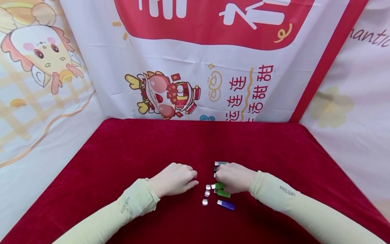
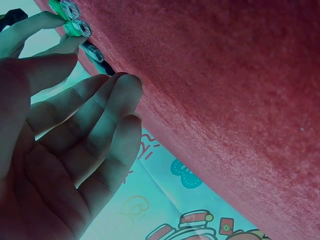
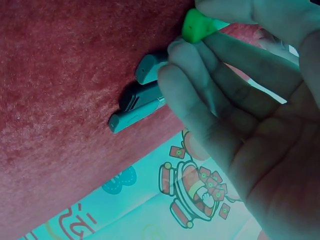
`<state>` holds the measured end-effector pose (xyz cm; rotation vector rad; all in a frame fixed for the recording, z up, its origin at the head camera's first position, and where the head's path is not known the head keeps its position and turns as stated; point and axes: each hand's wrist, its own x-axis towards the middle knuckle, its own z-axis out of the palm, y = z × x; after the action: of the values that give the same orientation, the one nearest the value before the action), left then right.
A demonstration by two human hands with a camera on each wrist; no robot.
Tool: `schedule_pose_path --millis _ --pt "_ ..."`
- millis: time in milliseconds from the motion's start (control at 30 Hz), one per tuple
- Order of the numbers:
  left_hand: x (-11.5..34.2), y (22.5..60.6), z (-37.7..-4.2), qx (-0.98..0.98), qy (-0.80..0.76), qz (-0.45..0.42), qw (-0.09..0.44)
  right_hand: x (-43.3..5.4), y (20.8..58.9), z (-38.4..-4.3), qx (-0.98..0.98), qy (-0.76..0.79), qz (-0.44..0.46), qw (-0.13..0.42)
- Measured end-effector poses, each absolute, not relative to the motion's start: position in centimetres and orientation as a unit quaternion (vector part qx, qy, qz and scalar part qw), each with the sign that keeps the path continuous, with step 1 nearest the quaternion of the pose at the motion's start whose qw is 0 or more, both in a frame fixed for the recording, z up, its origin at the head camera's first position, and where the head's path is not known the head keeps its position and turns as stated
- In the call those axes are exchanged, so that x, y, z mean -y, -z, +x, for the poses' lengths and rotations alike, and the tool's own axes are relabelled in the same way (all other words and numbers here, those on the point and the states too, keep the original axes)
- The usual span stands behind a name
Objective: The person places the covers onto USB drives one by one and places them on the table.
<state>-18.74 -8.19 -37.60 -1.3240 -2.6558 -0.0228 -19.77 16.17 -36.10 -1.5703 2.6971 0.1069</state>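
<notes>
My right hand pinches a green USB stick between thumb and fingers, its pale plug end pointing left in the head view. Just below lies a second green USB stick, and nearer still a purple one. Partly covered by the right hand are grey and dark sticks, side by side. My left hand hovers left of the row, fingers loosely bent, with nothing held. Between the hands sit small shiny clear pieces that look like caps, in a rough column.
Red velvety cloth covers the table. A printed white sheet hangs along its back edge, with more printed sheets at the left and right.
</notes>
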Motion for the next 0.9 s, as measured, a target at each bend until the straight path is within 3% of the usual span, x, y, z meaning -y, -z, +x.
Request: schedule_pose_path --millis 900 --pt "4.4 37.5 -18.9 0.881 -0.029 -0.464 0.082 -18.6 34.1 -19.6 -0.862 0.206 -0.460 -0.051"
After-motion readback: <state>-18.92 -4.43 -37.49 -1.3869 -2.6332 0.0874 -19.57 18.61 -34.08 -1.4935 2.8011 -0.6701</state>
